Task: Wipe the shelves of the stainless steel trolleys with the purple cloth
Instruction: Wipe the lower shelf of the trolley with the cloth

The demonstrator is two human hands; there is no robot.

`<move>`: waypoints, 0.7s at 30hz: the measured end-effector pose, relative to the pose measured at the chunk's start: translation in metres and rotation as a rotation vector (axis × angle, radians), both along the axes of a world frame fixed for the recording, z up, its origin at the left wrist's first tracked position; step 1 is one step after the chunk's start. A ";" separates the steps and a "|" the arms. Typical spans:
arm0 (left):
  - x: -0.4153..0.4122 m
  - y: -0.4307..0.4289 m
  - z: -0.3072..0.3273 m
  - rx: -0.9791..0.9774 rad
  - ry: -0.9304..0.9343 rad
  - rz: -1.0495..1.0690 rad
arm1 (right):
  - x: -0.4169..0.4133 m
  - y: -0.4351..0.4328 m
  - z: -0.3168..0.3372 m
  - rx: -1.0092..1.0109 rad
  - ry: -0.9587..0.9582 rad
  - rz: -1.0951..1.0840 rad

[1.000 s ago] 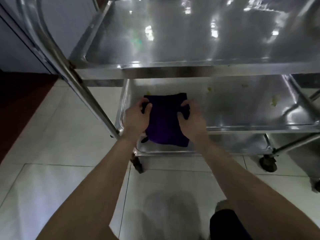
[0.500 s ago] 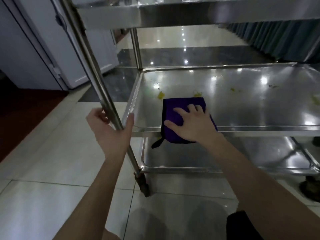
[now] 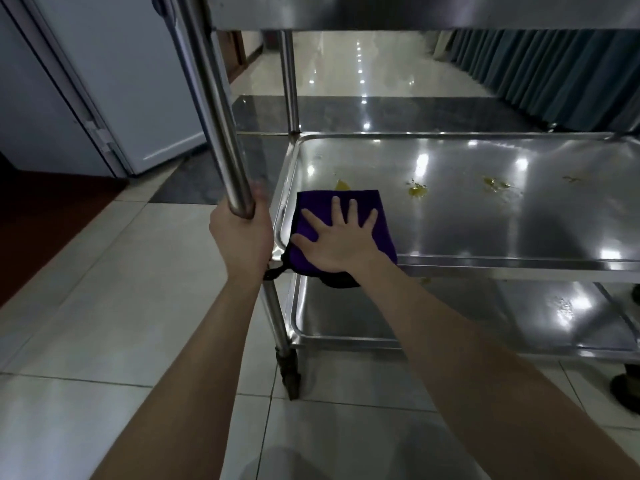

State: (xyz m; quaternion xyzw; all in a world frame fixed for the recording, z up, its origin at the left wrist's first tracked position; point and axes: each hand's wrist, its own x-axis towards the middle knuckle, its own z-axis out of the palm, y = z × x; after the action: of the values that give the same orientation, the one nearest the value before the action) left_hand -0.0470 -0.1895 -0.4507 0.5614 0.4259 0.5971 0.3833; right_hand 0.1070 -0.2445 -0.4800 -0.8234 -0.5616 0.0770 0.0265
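L hand [image 3: 242,237] grips trolley post [image 3: 214,109]; R hand [image 3: 337,242] flat, fingers spread, pressing cloth [image 3: 346,206] on mid shelf [image 3: 519,216].

I see pale floor tiles [image 3: 104,306] below, with a dark red floor patch [image 3: 41,216] at left. A white door [image 3: 121,81] stands beyond it; pleated blue curtains [image 3: 554,64] hang far right.

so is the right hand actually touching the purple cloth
Touching. The head view shows the right hand lying flat, fingers spread, on the purple cloth at the front left corner of the middle shelf.
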 end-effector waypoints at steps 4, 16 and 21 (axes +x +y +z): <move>-0.003 0.006 -0.005 -0.009 0.023 -0.050 | 0.021 0.054 0.012 -0.039 0.045 -0.020; 0.001 0.008 -0.003 0.030 0.005 -0.053 | -0.011 0.040 0.014 -0.069 0.048 0.017; 0.001 0.011 0.000 0.032 0.016 -0.028 | 0.019 0.032 0.013 -0.045 0.069 -0.008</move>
State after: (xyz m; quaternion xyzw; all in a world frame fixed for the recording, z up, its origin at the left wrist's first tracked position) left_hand -0.0458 -0.1782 -0.4511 0.5781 0.4116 0.5940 0.3790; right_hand 0.1258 -0.2125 -0.4674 -0.8229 -0.5552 0.1177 0.0277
